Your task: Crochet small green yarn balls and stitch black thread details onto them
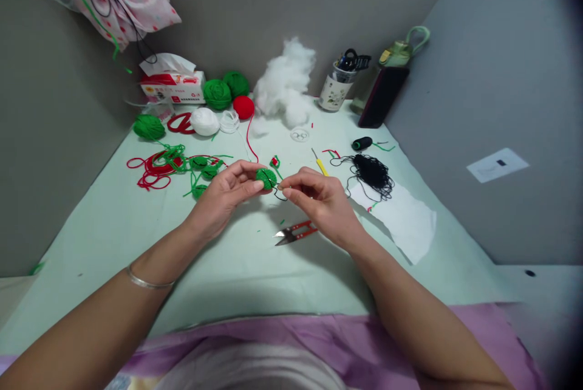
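Note:
A small round green crocheted piece (266, 178) with black stitching on it is gripped between the thumb and fingers of my left hand (232, 188). Just to its right, my right hand (317, 195) is closed in a pinch by the black thread (279, 194) that comes from the piece; whether a needle is also in the pinch is too small to make out. Below the right hand lie thread snips (296, 232) with red handles. A yellow-handled crochet hook (321, 165) rests beyond my right fingers, and a small red and green crocheted bit (274, 162) lies behind the piece.
Left are green crocheted pieces (209, 172) and tangled red yarn (157, 168). Behind stand green yarn balls (217, 94), a tissue box (175, 87), white stuffing (286, 83), a pen cup (336, 87) and a dark phone (384, 97). Right lie black yarn (372, 175) and white paper (405, 220).

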Action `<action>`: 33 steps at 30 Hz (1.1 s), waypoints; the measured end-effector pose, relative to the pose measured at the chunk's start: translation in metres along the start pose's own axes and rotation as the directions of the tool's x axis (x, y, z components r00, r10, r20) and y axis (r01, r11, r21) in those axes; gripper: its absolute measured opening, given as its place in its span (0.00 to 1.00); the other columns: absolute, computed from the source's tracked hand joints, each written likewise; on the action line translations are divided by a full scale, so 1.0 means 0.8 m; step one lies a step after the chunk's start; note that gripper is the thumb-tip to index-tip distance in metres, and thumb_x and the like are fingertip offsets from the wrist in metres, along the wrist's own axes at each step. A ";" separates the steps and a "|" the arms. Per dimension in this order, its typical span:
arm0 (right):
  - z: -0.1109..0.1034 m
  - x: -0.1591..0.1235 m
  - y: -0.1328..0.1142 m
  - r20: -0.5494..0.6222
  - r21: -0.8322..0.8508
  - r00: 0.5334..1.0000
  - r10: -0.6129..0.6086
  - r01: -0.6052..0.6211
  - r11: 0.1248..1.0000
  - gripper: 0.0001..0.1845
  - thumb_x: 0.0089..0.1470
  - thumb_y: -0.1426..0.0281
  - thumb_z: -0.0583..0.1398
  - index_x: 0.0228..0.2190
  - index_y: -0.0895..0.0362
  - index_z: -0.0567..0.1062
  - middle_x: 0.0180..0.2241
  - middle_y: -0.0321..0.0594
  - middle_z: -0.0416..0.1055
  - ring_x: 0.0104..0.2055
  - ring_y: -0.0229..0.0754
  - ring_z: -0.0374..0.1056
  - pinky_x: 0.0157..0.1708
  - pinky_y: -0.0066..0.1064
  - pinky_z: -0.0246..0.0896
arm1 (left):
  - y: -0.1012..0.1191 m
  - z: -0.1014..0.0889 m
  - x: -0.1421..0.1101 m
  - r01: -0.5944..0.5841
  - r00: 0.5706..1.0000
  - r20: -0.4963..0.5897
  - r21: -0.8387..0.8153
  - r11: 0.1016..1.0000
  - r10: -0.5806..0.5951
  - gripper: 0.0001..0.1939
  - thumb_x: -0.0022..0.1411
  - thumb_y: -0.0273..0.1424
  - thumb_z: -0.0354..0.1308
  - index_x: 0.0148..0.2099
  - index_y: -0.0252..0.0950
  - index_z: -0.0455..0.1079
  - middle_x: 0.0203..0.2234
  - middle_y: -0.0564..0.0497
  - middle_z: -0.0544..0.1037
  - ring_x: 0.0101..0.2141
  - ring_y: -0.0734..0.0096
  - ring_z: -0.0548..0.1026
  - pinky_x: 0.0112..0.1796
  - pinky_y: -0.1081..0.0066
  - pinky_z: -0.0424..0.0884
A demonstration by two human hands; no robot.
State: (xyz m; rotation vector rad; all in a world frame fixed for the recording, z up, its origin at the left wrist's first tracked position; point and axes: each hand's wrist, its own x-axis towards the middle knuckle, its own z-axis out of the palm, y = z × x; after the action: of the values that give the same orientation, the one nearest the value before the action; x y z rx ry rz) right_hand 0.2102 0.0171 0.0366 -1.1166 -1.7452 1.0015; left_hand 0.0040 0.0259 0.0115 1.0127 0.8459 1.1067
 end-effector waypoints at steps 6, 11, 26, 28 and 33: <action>0.002 -0.002 -0.001 0.007 -0.014 0.999 0.036 -0.036 0.999 0.06 0.58 0.73 0.63 0.34 0.56 0.82 0.26 0.32 0.65 0.26 0.33 0.58 0.28 0.30 0.53 | -0.005 0.000 0.000 -0.071 0.996 -0.042 0.098 0.993 0.075 0.14 0.57 0.32 0.72 0.46 0.38 0.76 0.39 0.51 0.80 0.41 0.68 0.77 0.44 0.70 0.70; 0.002 0.002 0.006 0.021 0.080 0.999 0.027 -0.029 0.996 0.05 0.57 0.71 0.64 0.33 0.56 0.82 0.28 0.33 0.68 0.28 0.34 0.61 0.30 0.30 0.55 | -0.003 0.005 -0.003 0.021 1.000 0.000 -0.067 0.998 -0.021 0.13 0.57 0.31 0.73 0.43 0.38 0.75 0.36 0.53 0.81 0.39 0.69 0.79 0.48 0.66 0.73; 0.013 0.007 0.019 0.015 0.235 0.983 0.181 -0.179 0.955 0.13 0.51 0.62 0.69 0.28 0.56 0.72 0.22 0.30 0.66 0.24 0.33 0.59 0.25 0.28 0.54 | -0.011 0.012 -0.004 -0.028 0.999 -0.015 0.082 0.996 0.029 0.14 0.55 0.32 0.72 0.43 0.38 0.75 0.35 0.53 0.79 0.39 0.68 0.76 0.45 0.67 0.71; 0.012 0.008 0.020 0.055 0.260 0.976 0.209 -0.216 0.941 0.13 0.50 0.63 0.69 0.29 0.56 0.71 0.23 0.30 0.68 0.24 0.34 0.64 0.26 0.28 0.59 | -0.014 0.012 -0.003 -0.095 0.995 -0.019 0.171 0.981 0.100 0.14 0.55 0.32 0.72 0.43 0.38 0.75 0.36 0.52 0.78 0.40 0.67 0.76 0.45 0.67 0.70; 0.017 0.001 0.017 0.027 0.219 0.992 0.123 -0.126 0.967 0.07 0.55 0.67 0.64 0.31 0.56 0.71 0.28 0.33 0.71 0.28 0.36 0.71 0.33 0.30 0.68 | -0.017 0.013 -0.002 -0.168 0.982 -0.038 0.263 0.950 0.184 0.12 0.55 0.30 0.70 0.41 0.38 0.73 0.37 0.52 0.77 0.40 0.67 0.76 0.45 0.66 0.72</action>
State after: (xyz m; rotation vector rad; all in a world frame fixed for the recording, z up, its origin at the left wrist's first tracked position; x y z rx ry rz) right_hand 0.2015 0.0192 0.0198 -1.0881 -1.5450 1.2499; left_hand 0.0175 0.0204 0.0023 1.2970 0.9834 1.2042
